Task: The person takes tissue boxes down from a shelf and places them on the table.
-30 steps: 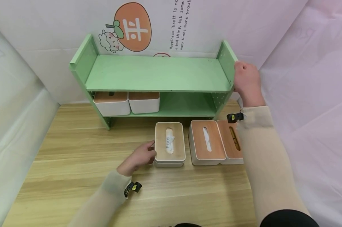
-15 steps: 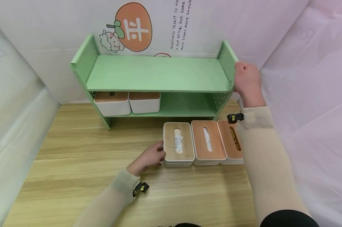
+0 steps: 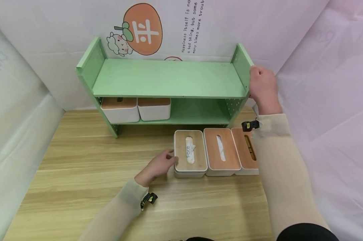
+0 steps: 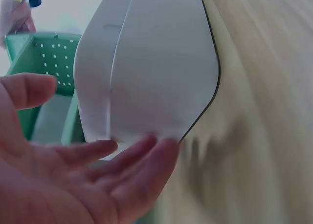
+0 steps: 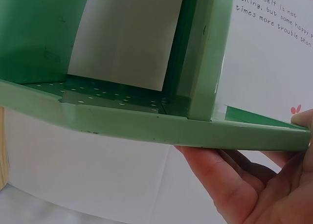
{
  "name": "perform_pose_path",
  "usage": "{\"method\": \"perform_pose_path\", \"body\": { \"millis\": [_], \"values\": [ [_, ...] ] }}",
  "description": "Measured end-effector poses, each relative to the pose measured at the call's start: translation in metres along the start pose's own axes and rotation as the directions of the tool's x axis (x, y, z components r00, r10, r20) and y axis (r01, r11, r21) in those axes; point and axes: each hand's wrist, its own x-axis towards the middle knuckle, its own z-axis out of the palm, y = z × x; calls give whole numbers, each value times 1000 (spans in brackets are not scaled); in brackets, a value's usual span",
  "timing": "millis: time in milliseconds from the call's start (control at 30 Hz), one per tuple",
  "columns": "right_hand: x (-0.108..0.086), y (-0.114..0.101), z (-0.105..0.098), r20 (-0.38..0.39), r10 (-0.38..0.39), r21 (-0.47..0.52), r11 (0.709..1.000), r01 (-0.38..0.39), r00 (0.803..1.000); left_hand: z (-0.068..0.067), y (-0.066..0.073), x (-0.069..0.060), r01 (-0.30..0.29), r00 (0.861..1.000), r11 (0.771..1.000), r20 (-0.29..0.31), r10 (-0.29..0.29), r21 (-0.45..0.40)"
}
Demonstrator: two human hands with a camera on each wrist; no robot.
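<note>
A tissue box with a pale wooden lid [image 3: 199, 144] marked "Face" stands on the table, its right side against a second tissue box [image 3: 229, 154]. My left hand [image 3: 158, 164] is at its left side, fingers loosely extended. In the left wrist view the fingertips overlap the near edge of the white box wall [image 4: 161, 62]; whether they touch cannot be told. My right hand [image 3: 262, 85] grips the upper front edge of the right side panel of a green shelf [image 3: 169, 78]. The right wrist view has that hand [image 5: 254, 185] around the panel's edge.
Right of the second box sits a third wooden-lidded box [image 3: 241, 137], partly hidden by the right sleeve. Two white boxes, one at the left [image 3: 120, 115] and another beside it [image 3: 154, 113], occupy the lower shelf. White fabric walls [image 3: 329, 100] surround the table.
The "Face" box has slid right along the table until meeting the second box, my left hand moving with it. Since then the left fingers have loosened. My right hand keeps its grip.
</note>
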Motion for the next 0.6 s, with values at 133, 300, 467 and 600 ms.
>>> {"method": "perform_pose_path", "body": {
  "millis": [133,300,467,600],
  "values": [
    [0,0,-1,-8,-4,-4,1000,4,1000,-13,14,0,-215,924,904,-223,312,370],
    [1,1,-1,-12,-2,-7,1000,2,1000,-38,33,10,-267,614,568,-317,723,778],
    [2,2,0,-8,2,-3,1000,-2,1000,-58,53,23,-170,533,481,-330,779,860],
    [2,2,1,-6,7,2,1000,-7,1000,-69,64,33,-132,575,465,-315,755,875]
  ]
}}
